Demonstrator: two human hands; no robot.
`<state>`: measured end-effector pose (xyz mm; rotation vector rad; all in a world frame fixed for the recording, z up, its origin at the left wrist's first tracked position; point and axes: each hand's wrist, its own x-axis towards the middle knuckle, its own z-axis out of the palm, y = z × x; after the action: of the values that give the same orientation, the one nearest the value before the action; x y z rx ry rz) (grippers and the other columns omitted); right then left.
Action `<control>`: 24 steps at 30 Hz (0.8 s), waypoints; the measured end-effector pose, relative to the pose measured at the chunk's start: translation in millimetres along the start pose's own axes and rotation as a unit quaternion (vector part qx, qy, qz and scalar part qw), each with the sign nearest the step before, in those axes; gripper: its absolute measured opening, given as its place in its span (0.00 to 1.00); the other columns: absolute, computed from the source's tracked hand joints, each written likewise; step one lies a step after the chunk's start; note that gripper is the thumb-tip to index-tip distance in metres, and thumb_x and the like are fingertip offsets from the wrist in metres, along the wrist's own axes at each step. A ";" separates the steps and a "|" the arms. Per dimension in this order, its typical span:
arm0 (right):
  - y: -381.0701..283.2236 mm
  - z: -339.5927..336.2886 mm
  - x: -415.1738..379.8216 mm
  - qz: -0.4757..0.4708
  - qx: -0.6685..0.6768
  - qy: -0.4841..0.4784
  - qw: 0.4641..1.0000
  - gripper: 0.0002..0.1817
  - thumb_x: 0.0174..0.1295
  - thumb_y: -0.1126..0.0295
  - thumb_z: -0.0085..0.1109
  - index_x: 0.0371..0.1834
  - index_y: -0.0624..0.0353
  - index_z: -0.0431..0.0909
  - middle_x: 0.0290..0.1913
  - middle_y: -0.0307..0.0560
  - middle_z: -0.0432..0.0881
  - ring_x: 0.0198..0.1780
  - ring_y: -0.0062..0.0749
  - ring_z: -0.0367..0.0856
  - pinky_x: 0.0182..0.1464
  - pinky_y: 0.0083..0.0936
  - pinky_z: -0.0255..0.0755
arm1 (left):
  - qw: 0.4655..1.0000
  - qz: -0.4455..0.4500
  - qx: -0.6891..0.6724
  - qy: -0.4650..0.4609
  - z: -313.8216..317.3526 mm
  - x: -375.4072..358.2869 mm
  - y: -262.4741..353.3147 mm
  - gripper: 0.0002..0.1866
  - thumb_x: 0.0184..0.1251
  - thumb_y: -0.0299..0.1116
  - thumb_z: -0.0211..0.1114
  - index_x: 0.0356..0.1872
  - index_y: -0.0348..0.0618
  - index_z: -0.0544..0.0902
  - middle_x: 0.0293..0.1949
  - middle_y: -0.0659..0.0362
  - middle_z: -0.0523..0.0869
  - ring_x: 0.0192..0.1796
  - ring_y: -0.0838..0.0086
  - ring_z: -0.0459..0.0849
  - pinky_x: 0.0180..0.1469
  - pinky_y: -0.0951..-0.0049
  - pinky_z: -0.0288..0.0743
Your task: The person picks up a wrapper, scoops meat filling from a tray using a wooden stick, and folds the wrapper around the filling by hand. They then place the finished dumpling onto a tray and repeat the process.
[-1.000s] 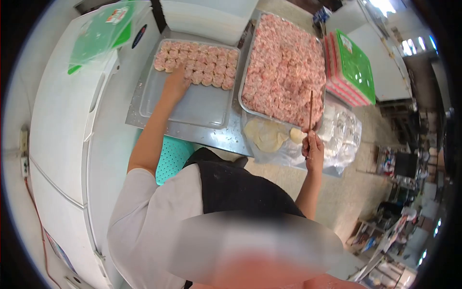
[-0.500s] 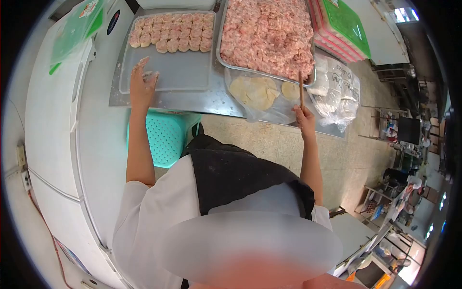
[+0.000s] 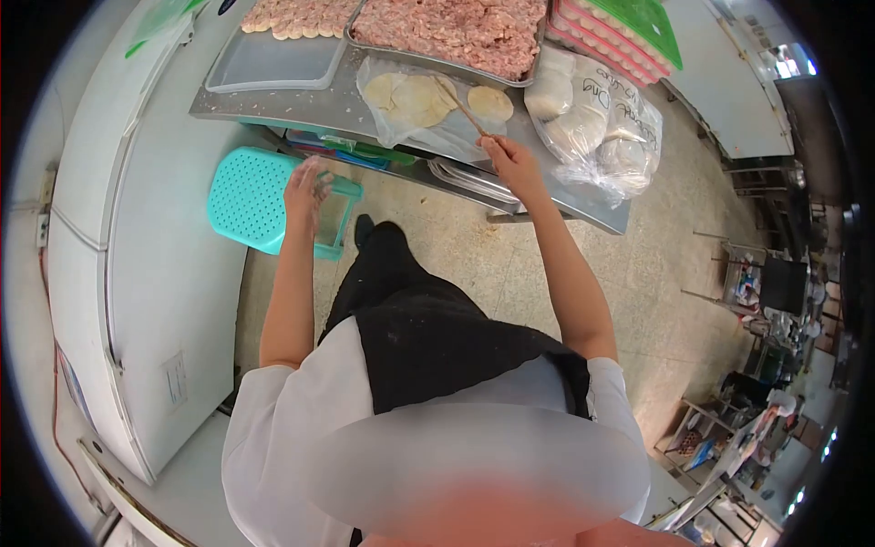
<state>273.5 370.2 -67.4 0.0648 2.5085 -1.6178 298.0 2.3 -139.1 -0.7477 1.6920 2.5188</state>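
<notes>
My right hand holds a thin wooden stick, whose far end lies over the pale round wrappers on a plastic sheet. A separate wrapper lies to the right of the stick. My left hand is in the air in front of the table edge, above the turquoise stool, its fingers bent and whitish; what they hold, if anything, is too small to tell. Behind the wrappers stands a metal tray of minced meat. Filled dumplings sit in rows at the back of a plastic tray.
Wrapped packs in clear plastic lie on the table's right part. Stacked red trays with a green lid stand behind them. The turquoise stool is below the table edge, beside a white cabinet.
My right hand and the stick have moved from the meat tray's edge to the wrappers. My left hand has left the dumpling tray and come toward my body. The view has shifted.
</notes>
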 end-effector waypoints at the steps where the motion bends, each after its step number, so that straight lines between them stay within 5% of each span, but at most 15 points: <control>1: 4.6 -3.1 3.8 -0.006 -0.003 0.009 1.000 0.21 0.67 0.53 0.56 0.43 0.62 0.82 0.23 0.42 0.75 0.29 0.21 0.71 0.34 0.23 0.66 | 0.999 -0.033 -0.028 0.011 -13.9 -1.5 -10.1 0.23 0.68 0.40 0.63 0.61 0.46 0.72 0.53 0.54 0.79 0.51 0.66 0.80 0.50 0.71 0.75; 8: 34.9 -11.9 24.2 -0.005 0.019 0.041 0.999 0.23 0.64 0.49 0.59 0.36 0.62 0.83 0.21 0.37 0.74 0.27 0.18 0.69 0.31 0.21 0.65 | 0.927 -0.172 -0.293 0.159 -78.9 22.4 -67.6 0.35 0.71 0.45 0.58 0.73 0.48 0.53 0.66 0.44 0.65 0.64 0.54 0.70 0.61 0.55 0.71; 11: 50.2 -17.8 29.4 0.036 0.069 0.005 0.997 0.21 0.64 0.51 0.61 0.33 0.61 0.84 0.22 0.31 0.74 0.24 0.12 0.64 0.26 0.15 0.58 | 0.859 -0.153 -0.397 0.286 -95.4 29.5 -94.4 0.43 0.72 0.52 0.53 0.76 0.50 0.37 0.72 0.40 0.54 0.72 0.47 0.59 0.72 0.52 0.55; 14: 52.2 -14.1 30.1 0.000 0.110 0.034 0.993 0.18 0.64 0.54 0.62 0.34 0.61 0.83 0.21 0.28 0.72 0.22 0.11 0.63 0.24 0.15 0.56 | 0.824 -0.150 -0.428 0.339 -117.0 42.7 -124.9 0.42 0.72 0.57 0.49 0.76 0.52 0.39 0.72 0.41 0.53 0.71 0.45 0.60 0.68 0.46 0.59; 18: 55.3 -20.6 26.4 0.049 0.137 -0.013 0.989 0.15 0.65 0.57 0.62 0.31 0.59 0.82 0.22 0.26 0.70 0.23 0.09 0.62 0.24 0.13 0.55 | 0.777 -0.122 -0.462 0.409 -125.7 58.0 -138.0 0.45 0.67 0.65 0.46 0.76 0.51 0.43 0.75 0.42 0.46 0.73 0.43 0.54 0.70 0.43 0.52; 20: 51.9 -18.7 22.3 0.042 0.117 0.002 0.992 0.15 0.65 0.57 0.61 0.31 0.59 0.81 0.21 0.26 0.70 0.23 0.09 0.62 0.24 0.13 0.55 | 0.819 -0.086 -0.434 0.366 -154.8 76.9 -162.2 0.49 0.62 0.70 0.49 0.77 0.55 0.42 0.75 0.45 0.49 0.76 0.50 0.48 0.73 0.43 0.47; 22: 50.4 -19.5 22.9 0.029 0.095 0.021 0.995 0.15 0.66 0.57 0.61 0.30 0.58 0.80 0.21 0.25 0.69 0.23 0.09 0.61 0.24 0.13 0.54 | 0.859 0.011 -0.436 0.269 -189.6 103.9 -192.4 0.48 0.59 0.70 0.53 0.75 0.55 0.52 0.74 0.53 0.55 0.75 0.54 0.52 0.71 0.45 0.52; 24: 49.2 -22.2 22.9 0.045 0.132 -0.013 0.990 0.15 0.66 0.58 0.60 0.30 0.58 0.80 0.22 0.25 0.69 0.22 0.08 0.61 0.24 0.12 0.53 | 0.840 0.007 -0.447 0.307 -171.8 108.0 -191.5 0.46 0.59 0.69 0.55 0.73 0.54 0.57 0.72 0.57 0.59 0.73 0.57 0.57 0.70 0.47 0.56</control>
<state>254.4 409.7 -106.4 0.1835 2.2226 -1.8871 319.2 -95.6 -399.6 -1.7203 0.3779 3.2452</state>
